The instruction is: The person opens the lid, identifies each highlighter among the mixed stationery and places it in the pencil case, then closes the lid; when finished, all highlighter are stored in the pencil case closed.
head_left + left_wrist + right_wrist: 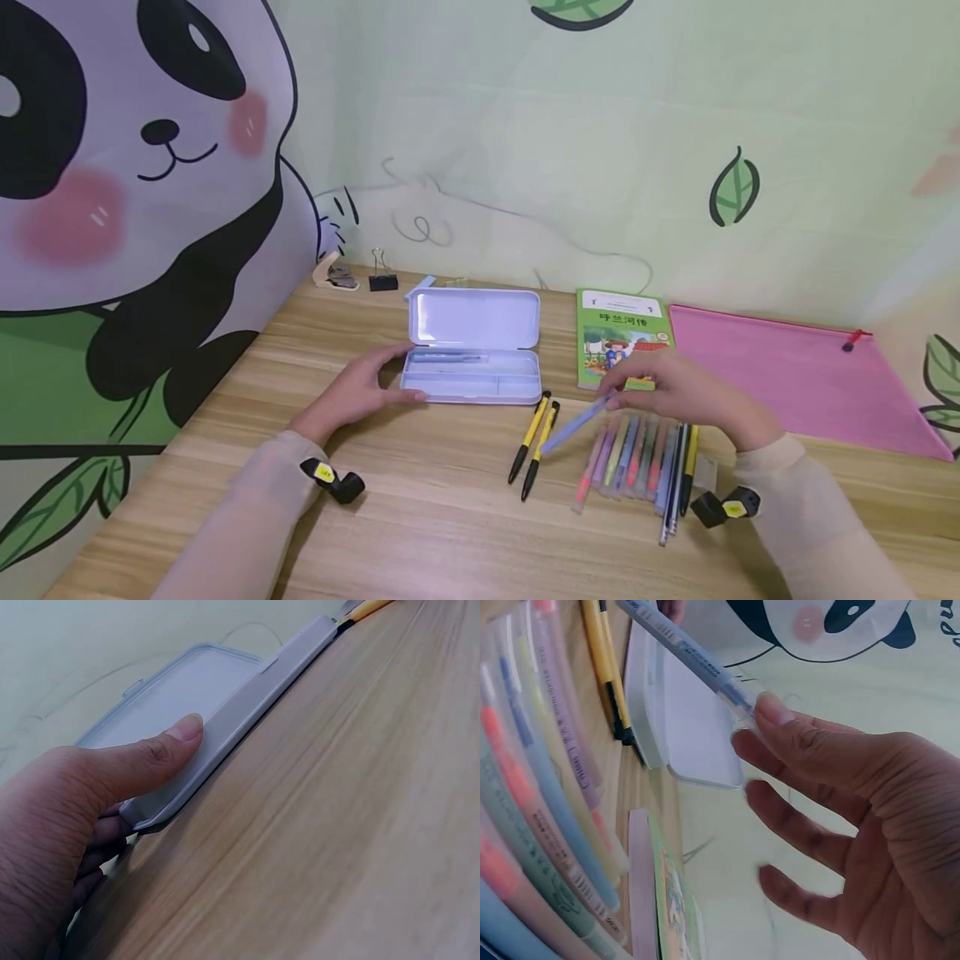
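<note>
My left hand (358, 388) holds the left end of an open lavender pencil case (474, 319); in the left wrist view the thumb lies along its front wall and the fingers wrap round the end. A slim pen (450, 357) lies in the back compartment. With thumb and forefinger my right hand (667, 385) pinches one end of a blue highlighter (686, 656), its other fingers spread apart. The highlighter slants down to the left, over the wooden table. Below this hand lies a row of pastel highlighters (628, 458).
Two yellow-and-black pens (534, 446) lie right of the case. Pencils (667, 508) and another yellow pen (689, 471) end the highlighter row. Behind are a green book (618, 317), a pink zip pouch (780, 375), a binder clip (383, 282) and a stapler-like item (334, 273).
</note>
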### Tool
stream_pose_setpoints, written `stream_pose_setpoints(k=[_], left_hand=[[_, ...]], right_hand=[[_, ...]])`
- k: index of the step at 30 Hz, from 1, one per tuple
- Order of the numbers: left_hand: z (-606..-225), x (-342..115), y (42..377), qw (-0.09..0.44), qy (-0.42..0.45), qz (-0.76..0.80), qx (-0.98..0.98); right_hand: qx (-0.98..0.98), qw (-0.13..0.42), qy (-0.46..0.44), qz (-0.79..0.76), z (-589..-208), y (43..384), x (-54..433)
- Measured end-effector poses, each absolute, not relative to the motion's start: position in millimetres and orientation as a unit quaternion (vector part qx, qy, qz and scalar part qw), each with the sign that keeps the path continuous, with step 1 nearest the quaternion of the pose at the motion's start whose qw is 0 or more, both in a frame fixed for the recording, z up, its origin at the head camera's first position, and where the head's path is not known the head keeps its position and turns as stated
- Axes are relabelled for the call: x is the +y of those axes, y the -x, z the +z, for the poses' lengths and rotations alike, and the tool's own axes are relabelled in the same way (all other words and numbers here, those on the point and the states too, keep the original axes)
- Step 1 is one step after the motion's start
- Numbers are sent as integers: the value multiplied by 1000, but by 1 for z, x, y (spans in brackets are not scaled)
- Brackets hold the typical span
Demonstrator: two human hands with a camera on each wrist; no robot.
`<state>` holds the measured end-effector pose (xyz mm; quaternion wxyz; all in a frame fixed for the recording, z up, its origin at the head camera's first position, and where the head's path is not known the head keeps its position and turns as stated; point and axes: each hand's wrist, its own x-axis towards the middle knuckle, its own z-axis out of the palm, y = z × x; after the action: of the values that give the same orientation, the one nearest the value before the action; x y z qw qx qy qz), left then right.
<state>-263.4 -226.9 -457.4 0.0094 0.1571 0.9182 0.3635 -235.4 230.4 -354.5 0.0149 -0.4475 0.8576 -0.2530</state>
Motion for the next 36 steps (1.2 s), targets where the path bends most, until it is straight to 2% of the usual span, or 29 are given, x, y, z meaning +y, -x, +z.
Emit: stream_pose_setpoints(k=[7, 18, 25, 30, 36], left_hand=[[-457, -227, 262, 6, -155, 361, 920], [-459, -229, 264, -12, -168, 350, 921], [-458, -228, 263, -16, -171, 345, 923], [-457, -224, 265, -17, -175, 333, 926], [-457, -226, 264, -20, -166, 326, 931]], right_hand=[[850, -36, 448, -275, -352, 234, 229], [861, -74, 405, -299, -355, 235, 218], [876, -119, 360, -297, -360, 235, 208], [888, -128, 298, -326, -369, 233, 183], [883, -121, 293, -346, -367, 242, 126]])
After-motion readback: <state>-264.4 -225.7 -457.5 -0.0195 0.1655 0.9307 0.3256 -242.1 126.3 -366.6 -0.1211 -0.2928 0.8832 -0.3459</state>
